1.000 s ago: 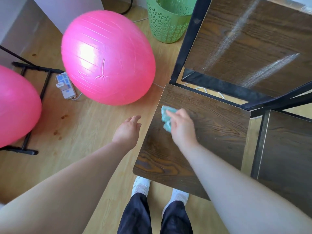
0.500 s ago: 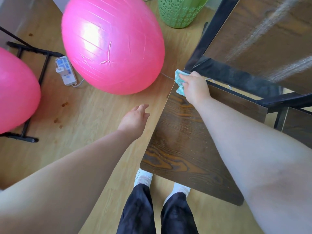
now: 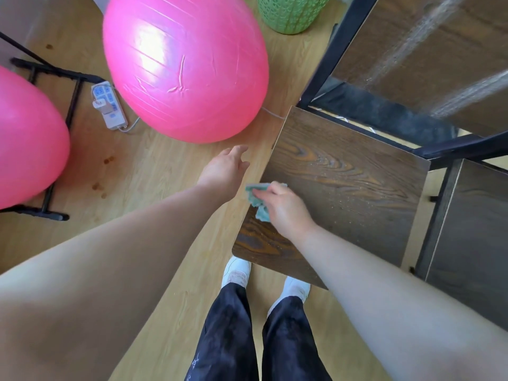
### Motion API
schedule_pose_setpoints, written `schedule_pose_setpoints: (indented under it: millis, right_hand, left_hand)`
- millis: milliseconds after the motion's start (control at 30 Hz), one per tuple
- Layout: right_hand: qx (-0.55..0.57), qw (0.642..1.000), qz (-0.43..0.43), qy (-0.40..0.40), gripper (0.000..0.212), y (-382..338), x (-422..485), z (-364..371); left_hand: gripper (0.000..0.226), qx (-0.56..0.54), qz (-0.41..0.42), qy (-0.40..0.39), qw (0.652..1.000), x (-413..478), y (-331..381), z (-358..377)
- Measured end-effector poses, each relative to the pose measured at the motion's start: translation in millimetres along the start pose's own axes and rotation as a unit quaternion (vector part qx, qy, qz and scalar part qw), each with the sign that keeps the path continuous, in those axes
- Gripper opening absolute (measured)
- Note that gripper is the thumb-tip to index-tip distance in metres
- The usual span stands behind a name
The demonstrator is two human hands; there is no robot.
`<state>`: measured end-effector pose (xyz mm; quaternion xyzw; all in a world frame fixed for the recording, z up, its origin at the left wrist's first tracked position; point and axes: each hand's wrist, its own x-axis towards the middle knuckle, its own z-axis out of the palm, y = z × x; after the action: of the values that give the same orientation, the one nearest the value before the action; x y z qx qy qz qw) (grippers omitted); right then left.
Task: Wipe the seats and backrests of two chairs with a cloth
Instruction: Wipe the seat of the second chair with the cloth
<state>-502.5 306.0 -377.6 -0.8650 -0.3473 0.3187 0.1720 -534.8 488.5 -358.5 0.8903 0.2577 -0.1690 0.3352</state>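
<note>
Gripping the bunched teal cloth (image 3: 257, 205) in curled fingers, the right hand (image 3: 284, 209) presses it on the chair seat (image 3: 346, 185) at the seat's left edge, about midway along, with part of the cloth overhanging. The left hand (image 3: 225, 169) hovers just beside that edge over the floor (image 3: 154, 171), fingers loosely spread and holding nothing.

To wipe well, the cloth would best be flattened (bunched as it is, little of it meets the wood). It should then be drawn in overlapping passes toward the right edge and into the corners, because pale specks dot the seat's middle and right side.

The glossy dark wood will probably show streaks. A second seat (image 3: 472, 243) stands just beside the right edge. Beyond the far edge rises a streaked, black-framed wood panel (image 3: 412, 50); whether it is a backrest or a table I cannot tell. On the floor sit two pink balls (image 3: 184, 64), a power strip (image 3: 110, 107) and a green basket (image 3: 291, 12).
</note>
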Motion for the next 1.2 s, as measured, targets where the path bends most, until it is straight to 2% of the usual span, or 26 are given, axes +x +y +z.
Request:
schedule_pose_setpoints:
  millis: [167, 233, 333, 567, 667, 733, 800, 933, 1033, 1200]
  right_hand:
    - [0.02, 0.999, -0.035, -0.012, 0.04, -10, -41, 30]
    - [-0.002, 0.998, -0.065, -0.004, 0.047, -9, -52, 39]
    - [-0.011, 0.996, -0.081, -0.031, 0.06, -13, -70, 47]
    - [0.03, 0.986, -0.12, -0.112, 0.049, -13, -103, 52]
    - [0.047, 0.991, -0.103, -0.069, 0.043, -3, -96, 27]
    - [0.069, 0.994, -0.079, -0.013, 0.03, 14, -83, -3]
    - [0.117, 0.99, -0.05, 0.056, 0.026, 39, -67, -38]
    - [0.043, 0.983, 0.026, 0.174, 0.032, 92, -15, -110]
    - [0.03, 0.976, 0.069, 0.203, 0.035, 110, 25, -147]
    - [0.024, 0.979, 0.114, 0.17, 0.036, 125, 76, -166]
  left_hand:
    - [0.054, 0.038, 0.016, -0.047, 0.998, -1, 10, 9]
    - [0.055, 0.067, 0.027, -0.065, 0.995, 3, 17, 12]
    - [0.057, 0.109, 0.04, -0.081, 0.99, 10, 33, 14]
    - [0.062, 0.158, 0.03, -0.105, 0.981, 20, 53, 28]
    - [0.062, 0.154, 0.015, -0.094, 0.983, 23, 55, 35]
    - [0.062, 0.147, 0.008, -0.075, 0.986, 25, 56, 40]
    - [0.064, 0.147, 0.01, -0.056, 0.988, 28, 57, 44]
    - [0.072, 0.175, 0.024, -0.047, 0.983, 39, 64, 50]
    - [0.074, 0.191, 0.006, -0.064, 0.98, 44, 69, 50]
    - [0.072, 0.203, -0.012, -0.057, 0.977, 43, 69, 52]
